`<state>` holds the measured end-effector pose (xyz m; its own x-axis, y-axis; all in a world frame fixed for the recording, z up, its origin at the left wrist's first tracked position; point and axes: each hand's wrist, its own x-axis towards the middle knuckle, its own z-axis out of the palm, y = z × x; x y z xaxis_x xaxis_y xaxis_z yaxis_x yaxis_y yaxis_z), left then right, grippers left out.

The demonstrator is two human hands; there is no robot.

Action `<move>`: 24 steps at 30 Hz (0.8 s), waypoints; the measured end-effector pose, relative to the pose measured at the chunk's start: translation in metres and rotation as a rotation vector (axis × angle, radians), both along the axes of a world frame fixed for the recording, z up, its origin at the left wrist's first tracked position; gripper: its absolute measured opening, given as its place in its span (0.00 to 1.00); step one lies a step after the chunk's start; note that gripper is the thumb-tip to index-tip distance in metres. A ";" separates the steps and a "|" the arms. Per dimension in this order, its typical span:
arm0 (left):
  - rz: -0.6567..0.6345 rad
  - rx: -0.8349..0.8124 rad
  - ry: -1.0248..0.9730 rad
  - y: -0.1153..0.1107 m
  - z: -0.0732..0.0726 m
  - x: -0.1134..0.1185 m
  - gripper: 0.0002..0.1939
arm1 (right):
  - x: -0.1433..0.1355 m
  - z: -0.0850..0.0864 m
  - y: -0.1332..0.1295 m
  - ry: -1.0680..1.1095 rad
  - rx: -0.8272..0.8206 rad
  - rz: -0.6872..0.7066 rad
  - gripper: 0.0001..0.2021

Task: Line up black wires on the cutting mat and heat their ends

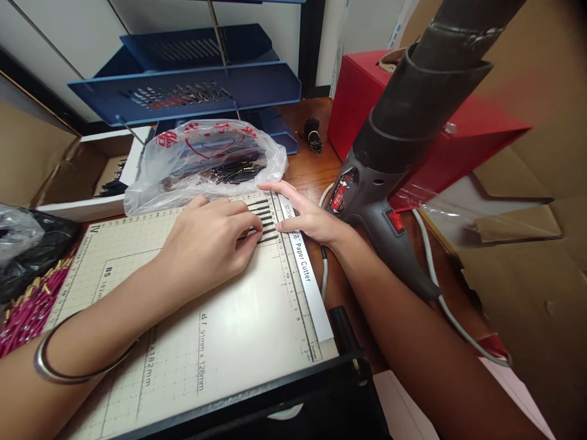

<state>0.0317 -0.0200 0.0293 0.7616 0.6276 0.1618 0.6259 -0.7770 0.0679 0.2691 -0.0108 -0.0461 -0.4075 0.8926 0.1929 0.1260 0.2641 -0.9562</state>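
Note:
A cream paper cutter (243, 324) with printed rulers lies in front of me. Several thin black cords (265, 215) lie side by side across its board, their right ends near the ruler edge. Over their left ends rests my left hand (215, 235), fingers curled and thumb and index pinching one cord. The palm hides part of the row. My right hand (307, 217) is at the cutter's right edge, thumb and index apart, touching the white ruler strip (302, 263) near the cord ends. Nothing shows in its grasp.
Behind the board a clear plastic bag (151, 177) holds black cords with gold tips. A heat gun (380, 183) stands close on the right, before a red box (360, 79). Blue shelf trays (183, 91) stand behind. Maroon cords (39, 305) lie left; a bundled black bunch (313, 135) lies behind.

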 end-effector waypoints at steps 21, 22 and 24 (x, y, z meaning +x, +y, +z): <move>-0.014 0.018 -0.029 0.000 0.000 0.000 0.16 | -0.003 0.007 -0.004 0.042 -0.078 -0.029 0.40; -0.013 0.014 -0.032 0.000 0.000 0.000 0.16 | -0.003 0.008 -0.004 0.041 -0.081 -0.029 0.40; -0.004 0.011 -0.042 -0.002 0.002 0.000 0.16 | -0.004 0.010 -0.005 0.042 -0.086 -0.032 0.40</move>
